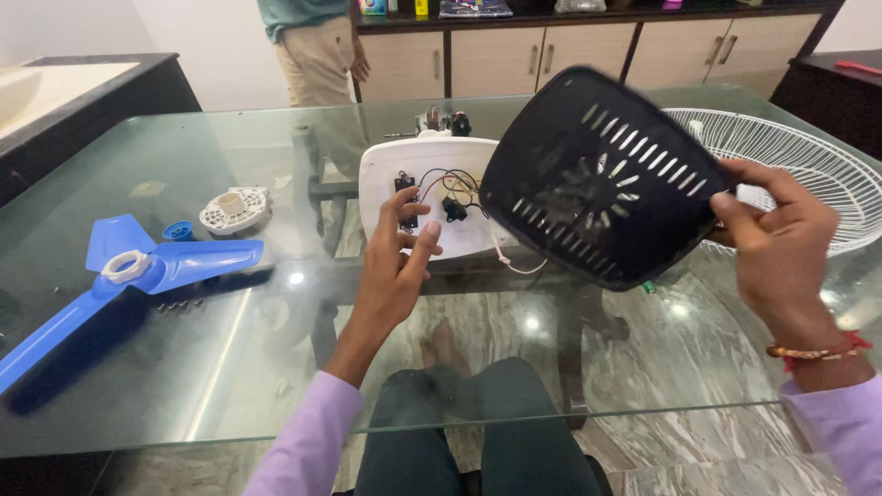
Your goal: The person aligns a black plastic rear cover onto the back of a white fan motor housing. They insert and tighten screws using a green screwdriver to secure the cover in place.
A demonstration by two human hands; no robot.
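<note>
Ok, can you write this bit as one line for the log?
right hand: holds black vented cover tilted | left hand: open, at white fan housing with wires | blue fan blade: on glass table | wire guard: right

I see the black cover (602, 179) motion-blurred, hiding part of the white housing (432, 197); the wire guard (808, 174) runs off-frame. Screws (179, 305) too small to count.

In my right hand (781, 248), at the frame's right, the slotted black cover (602, 174) looks like matt, dusty plastic. Centre, my left hand (400, 253) is at the smooth white plastic housing (432, 197). The table (230, 367) is glossy glass. Far left, the blue blade (138, 276) is shiny plastic; upper right, the white grille (808, 165) is thin wire.
</note>
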